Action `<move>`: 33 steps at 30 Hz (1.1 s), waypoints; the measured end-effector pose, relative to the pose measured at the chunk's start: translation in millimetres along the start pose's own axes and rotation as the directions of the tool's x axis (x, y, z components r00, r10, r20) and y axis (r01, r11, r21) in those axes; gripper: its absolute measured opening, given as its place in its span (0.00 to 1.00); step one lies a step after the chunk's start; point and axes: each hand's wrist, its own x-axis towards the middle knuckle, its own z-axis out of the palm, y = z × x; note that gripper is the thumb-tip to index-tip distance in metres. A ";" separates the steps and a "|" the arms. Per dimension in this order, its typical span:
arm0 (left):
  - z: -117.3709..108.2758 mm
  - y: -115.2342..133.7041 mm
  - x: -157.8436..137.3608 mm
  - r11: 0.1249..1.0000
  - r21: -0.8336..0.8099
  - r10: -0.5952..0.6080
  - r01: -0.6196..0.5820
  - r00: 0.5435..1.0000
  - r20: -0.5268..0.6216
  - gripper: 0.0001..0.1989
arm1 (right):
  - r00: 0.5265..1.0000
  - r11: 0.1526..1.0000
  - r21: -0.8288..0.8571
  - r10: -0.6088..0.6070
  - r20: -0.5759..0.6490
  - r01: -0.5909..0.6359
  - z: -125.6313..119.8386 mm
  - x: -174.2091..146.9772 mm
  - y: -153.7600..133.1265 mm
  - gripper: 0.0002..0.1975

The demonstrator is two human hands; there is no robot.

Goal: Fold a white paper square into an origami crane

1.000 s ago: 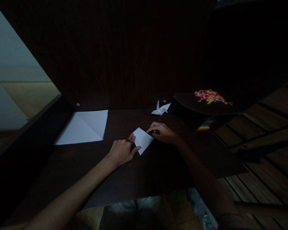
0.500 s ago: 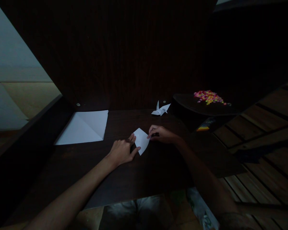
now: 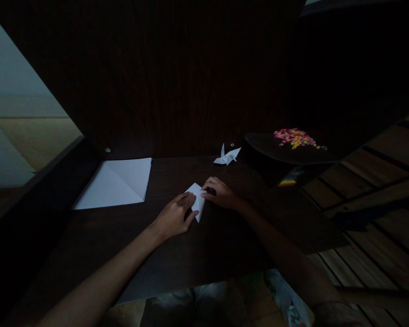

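Note:
A small white folded paper (image 3: 198,203) lies on the dark tabletop in front of me, one corner pointing toward me. My left hand (image 3: 177,213) rests on its left side, fingertips flat on the sheet and the thumb apart at the lower edge. At the right edge, my right hand (image 3: 218,191) pinches the flap, which is turned inward over the sheet. Part of the paper is hidden under my fingers. Beyond my hands stands a white paper crane (image 3: 227,156), touched by neither.
A stack of creased white paper sheets (image 3: 117,184) lies at the left, near the dark side panel (image 3: 37,175). On a raised rounded shelf (image 3: 259,147) at the right sits a pile of small pink and yellow pieces (image 3: 296,137). A tall dark panel (image 3: 177,81) closes off the back.
My right hand has moved left, bringing the paper's right corner inward, so the paper looks narrower. My left fingers have slid further onto the sheet. The view has shifted slightly.

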 end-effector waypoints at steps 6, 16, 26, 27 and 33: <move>-2.2 2.7 -1.3 0.999 -0.024 -0.031 0.031 0.999 0.027 0.23 | 1.000 0.999 -0.041 0.004 -0.011 -0.005 4.1 -0.3 -3.2 0.06; -1.8 7.2 -1.9 0.996 0.083 0.002 -0.009 0.997 0.077 0.22 | 0.999 0.999 -0.048 0.005 -0.052 -0.007 7.4 0.0 -6.1 0.03; -1.2 12.9 3.8 0.994 0.101 -0.037 0.032 0.998 0.046 0.21 | 0.988 0.981 -0.118 0.152 -0.041 -0.156 14.2 6.5 -6.8 0.04; -0.4 12.3 3.9 0.994 0.100 -0.041 0.036 0.998 0.044 0.21 | 0.987 0.978 -0.133 0.159 -0.039 -0.163 14.7 6.4 -7.3 0.04; 2.9 8.8 3.5 0.994 0.080 -0.073 0.070 0.997 0.035 0.20 | 0.982 0.957 -0.221 0.184 -0.036 -0.187 16.1 4.0 -12.8 0.04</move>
